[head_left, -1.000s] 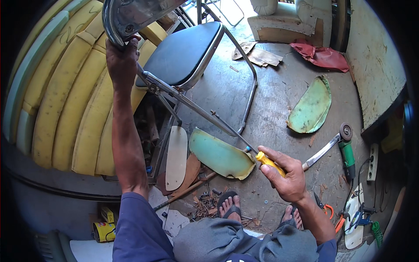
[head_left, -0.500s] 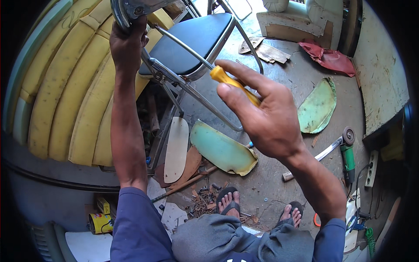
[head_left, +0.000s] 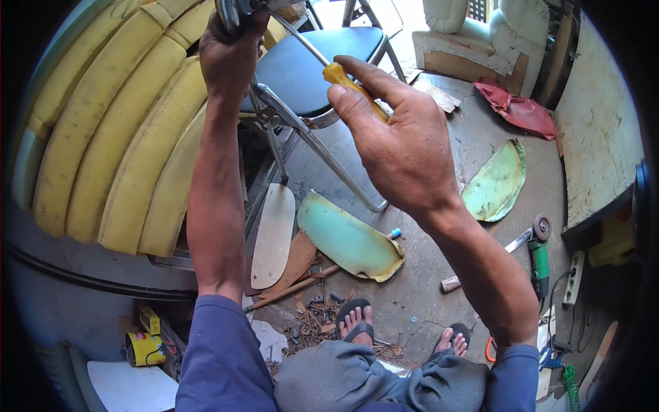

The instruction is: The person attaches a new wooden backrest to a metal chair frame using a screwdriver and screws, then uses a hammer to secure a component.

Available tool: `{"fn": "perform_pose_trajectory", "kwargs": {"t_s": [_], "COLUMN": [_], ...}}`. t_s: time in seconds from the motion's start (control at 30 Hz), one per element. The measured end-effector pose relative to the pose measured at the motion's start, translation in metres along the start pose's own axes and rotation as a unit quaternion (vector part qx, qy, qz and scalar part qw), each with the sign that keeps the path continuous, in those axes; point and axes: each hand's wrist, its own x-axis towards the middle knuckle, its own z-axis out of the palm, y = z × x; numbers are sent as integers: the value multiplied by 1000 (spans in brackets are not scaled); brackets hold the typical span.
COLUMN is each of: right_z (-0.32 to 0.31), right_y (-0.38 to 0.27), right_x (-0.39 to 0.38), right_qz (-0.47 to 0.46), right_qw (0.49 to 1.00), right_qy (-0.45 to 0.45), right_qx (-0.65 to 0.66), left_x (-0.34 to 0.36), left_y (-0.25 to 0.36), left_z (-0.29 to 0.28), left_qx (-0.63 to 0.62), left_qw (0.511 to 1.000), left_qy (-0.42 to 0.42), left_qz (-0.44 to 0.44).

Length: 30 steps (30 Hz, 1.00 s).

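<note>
A folding chair with a dark padded seat (head_left: 317,69) and chrome tube legs stands in front of me. At the top edge, my left hand (head_left: 230,65) is closed around the chair's chrome frame (head_left: 227,12). My right hand (head_left: 405,141) holds a screwdriver (head_left: 338,74) by its yellow handle, with thumb and forefinger along the grip. Its long metal shaft slants up and left to the frame beside my left hand. Whether the tip sits in a screw is hard to make out at the edge of the picture.
Yellow foam pads (head_left: 103,137) are stacked at left. On the floor lie green foam pieces (head_left: 350,237), a pale board (head_left: 273,237), a hammer (head_left: 487,261), a green angle grinder (head_left: 540,254), red cloth (head_left: 515,110) and scattered screws by my feet. A white armchair (head_left: 473,41) stands behind.
The view has shifted slightly. Both hands appear higher in the picture, my left farther right and my right farther left. The screwdriver stays in my right hand, the frame in my left.
</note>
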Motion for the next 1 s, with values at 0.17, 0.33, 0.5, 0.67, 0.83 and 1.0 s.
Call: {"fn": "perform_pose_trajectory", "kwargs": {"t_s": [0.17,0.33,0.5,0.67,0.83,1.0], "right_z": [5,2,1,2,5,9], "right_y": [-5,-16,-22,-22,-19,-17], "right_x": [2,1,2,2,-1,-2], "right_qz": [-24,58,65,60,52,48], "right_qw": [999,998,998,998,998,998], "right_qy": [32,5,5,14,19,10], "right_qx": [-22,-11,-6,-34,-42,-44], "left_x": [-2,-4,-8,-1,-1,5], "left_y": [-4,3,13,20,11,1], "left_z": [2,5,6,-5,-7,-21], "left_qx": [18,-3,59,-11,-34,2], "left_qw": [999,1000,998,993,992,990], "left_qy": [42,18,-21,-118,-123,-127], "left_qz": [6,-2,2,-30,-12,-65]}}
